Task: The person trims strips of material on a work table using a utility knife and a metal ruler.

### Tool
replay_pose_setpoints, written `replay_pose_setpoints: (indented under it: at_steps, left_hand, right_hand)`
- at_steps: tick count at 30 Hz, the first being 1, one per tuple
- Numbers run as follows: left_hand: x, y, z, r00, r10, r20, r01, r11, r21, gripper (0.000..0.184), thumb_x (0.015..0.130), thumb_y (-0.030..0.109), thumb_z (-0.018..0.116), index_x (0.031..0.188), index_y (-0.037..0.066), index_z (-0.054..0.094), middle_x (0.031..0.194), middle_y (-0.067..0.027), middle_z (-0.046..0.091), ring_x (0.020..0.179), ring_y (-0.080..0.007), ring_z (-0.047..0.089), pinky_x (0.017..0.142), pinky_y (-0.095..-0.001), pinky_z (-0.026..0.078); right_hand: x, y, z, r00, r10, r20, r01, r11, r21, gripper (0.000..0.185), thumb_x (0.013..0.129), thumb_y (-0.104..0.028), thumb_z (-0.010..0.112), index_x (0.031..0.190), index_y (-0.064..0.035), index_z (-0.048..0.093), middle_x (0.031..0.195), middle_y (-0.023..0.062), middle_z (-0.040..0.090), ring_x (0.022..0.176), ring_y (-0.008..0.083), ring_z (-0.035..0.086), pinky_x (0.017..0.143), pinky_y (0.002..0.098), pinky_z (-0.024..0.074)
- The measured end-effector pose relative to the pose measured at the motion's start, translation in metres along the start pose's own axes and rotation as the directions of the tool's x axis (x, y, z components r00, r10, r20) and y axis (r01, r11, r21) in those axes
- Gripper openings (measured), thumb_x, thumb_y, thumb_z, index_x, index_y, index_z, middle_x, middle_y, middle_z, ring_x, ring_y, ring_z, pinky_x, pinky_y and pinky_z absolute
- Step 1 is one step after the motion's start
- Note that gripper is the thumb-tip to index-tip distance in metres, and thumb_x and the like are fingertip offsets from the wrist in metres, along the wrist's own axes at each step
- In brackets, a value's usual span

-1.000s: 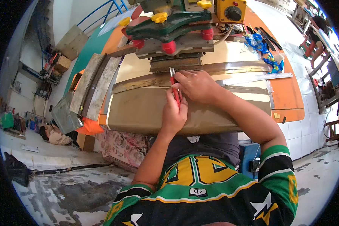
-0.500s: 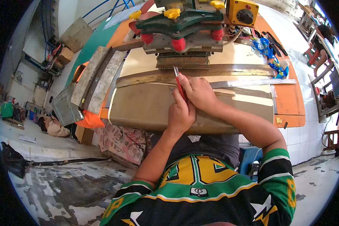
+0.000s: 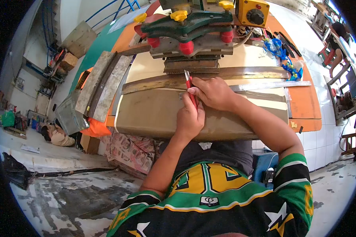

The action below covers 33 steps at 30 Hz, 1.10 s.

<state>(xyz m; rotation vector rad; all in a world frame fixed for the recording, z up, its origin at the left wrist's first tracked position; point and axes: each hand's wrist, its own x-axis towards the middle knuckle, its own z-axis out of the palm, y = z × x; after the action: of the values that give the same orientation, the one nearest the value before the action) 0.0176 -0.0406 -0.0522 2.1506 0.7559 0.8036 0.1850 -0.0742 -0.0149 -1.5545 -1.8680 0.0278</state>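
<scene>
Red cutter knife (image 3: 192,100), up over the brown sheet (image 3: 150,112), caught in a double grip! Wrapped low in the curled left hand (image 3: 189,119), pinched higher by the right hand (image 3: 215,94). Blade (image 3: 186,74) bared, aimed forward toward the dark block (image 3: 192,65) beneath the green press (image 3: 201,24). Just beyond, lying crosswise, a long curved strip (image 3: 249,73); out to the right, a metal ruler (image 3: 275,85) reaching onto the orange tabletop (image 3: 304,108), near a blue tangle (image 3: 277,47).
</scene>
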Motion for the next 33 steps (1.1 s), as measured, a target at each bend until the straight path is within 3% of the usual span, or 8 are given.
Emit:
replay_pose_setpoints:
  at_steps: [5,7,13,16,20,22,29,33]
  left_hand:
    - [0.0,0.002,0.001,0.998,0.065,-0.012,-0.064,0.992,0.111,0.057,0.094,0.01,0.055,0.141,-0.004,0.026,0.1,-0.0336,0.063,0.092,-0.0531,0.063,0.074,-0.0551,0.05]
    - [0.0,0.01,-0.001,0.996,-0.067,0.067,0.057,0.988,0.147,0.062,0.093,0.011,0.056,0.143,-0.006,0.023,0.098,-0.0342,0.065,0.089,-0.0544,0.063,0.071,-0.0569,0.049]
    - [-0.002,0.001,0.005,0.999,0.018,-0.031,-0.016,0.999,0.049,0.06,0.096,0.013,0.056,0.144,-0.002,0.024,0.101,-0.0332,0.065,0.09,-0.0543,0.063,0.073,-0.0547,0.051]
    - [0.001,-0.003,0.003,0.982,0.145,-0.121,-0.149,0.989,-0.022,0.059,0.095,0.011,0.055,0.145,0.001,0.025,0.087,-0.0286,0.067,0.079,-0.0503,0.066,0.065,-0.0552,0.051]
    - [0.004,-0.006,0.001,0.984,0.137,-0.118,-0.144,0.988,-0.056,0.055,0.095,0.009,0.055,0.142,0.002,0.028,0.09,-0.0285,0.067,0.083,-0.0502,0.066,0.067,-0.0546,0.051]
    - [0.004,-0.003,0.0,0.994,0.073,-0.076,-0.081,0.99,-0.114,0.056,0.095,0.011,0.054,0.142,0.001,0.027,0.086,-0.0282,0.067,0.079,-0.0507,0.065,0.066,-0.056,0.05]
    - [0.0,0.0,0.001,0.999,0.042,0.019,-0.044,0.988,0.149,0.063,0.093,0.013,0.054,0.141,-0.009,0.021,0.077,-0.0285,0.065,0.07,-0.0494,0.065,0.061,-0.058,0.051]
    - [0.0,0.0,0.004,0.992,0.129,-0.002,-0.127,0.974,0.186,0.072,0.091,0.014,0.057,0.143,-0.015,0.016,0.077,-0.0287,0.065,0.067,-0.0489,0.064,0.059,-0.0582,0.051]
  right_hand:
    - [-0.002,-0.017,0.012,0.99,0.143,-0.019,-0.144,0.989,-0.029,0.037,0.105,-0.039,0.047,0.094,-0.0054,0.06,0.068,0.0203,0.063,0.067,0.0449,0.063,0.059,0.0549,0.0467]
    - [-0.006,-0.02,0.025,0.945,0.322,-0.056,-0.321,0.947,0.032,0.045,0.106,-0.042,0.042,0.091,-0.0045,0.063,0.071,0.0212,0.064,0.069,0.0447,0.063,0.062,0.0541,0.0478]
    - [-0.003,-0.026,0.018,0.918,0.395,0.022,-0.389,0.89,0.237,0.051,0.107,-0.045,0.039,0.091,-0.0031,0.065,0.077,0.0217,0.065,0.075,0.045,0.064,0.068,0.0516,0.0497]
    - [-0.002,-0.023,0.006,0.982,0.174,-0.068,-0.168,0.983,0.075,0.046,0.104,-0.044,0.046,0.096,-0.0027,0.063,0.073,0.0219,0.064,0.071,0.044,0.065,0.061,0.0536,0.0511]
    - [0.001,-0.008,-0.005,0.987,0.158,-0.008,-0.158,0.986,0.047,0.038,0.104,-0.042,0.048,0.103,-0.0051,0.055,0.078,0.0208,0.064,0.079,0.0448,0.064,0.065,0.0523,0.0487]
    - [0.002,0.0,-0.005,0.994,-0.07,-0.083,0.073,0.997,0.032,0.034,0.103,-0.04,0.051,0.105,-0.0061,0.05,0.084,0.0213,0.065,0.077,0.0452,0.064,0.063,0.0529,0.0486]
    - [0.0,0.002,0.011,1.0,-0.012,-0.002,0.012,1.0,-0.018,0.035,0.103,-0.039,0.05,0.108,-0.0054,0.056,0.082,0.0214,0.069,0.071,0.0441,0.066,0.062,0.055,0.0511]
    - [-0.004,-0.02,0.017,0.978,0.207,-0.016,-0.206,0.978,0.03,0.034,0.105,-0.037,0.046,0.1,-0.0053,0.056,0.075,0.0223,0.064,0.071,0.0436,0.064,0.062,0.0544,0.0495]
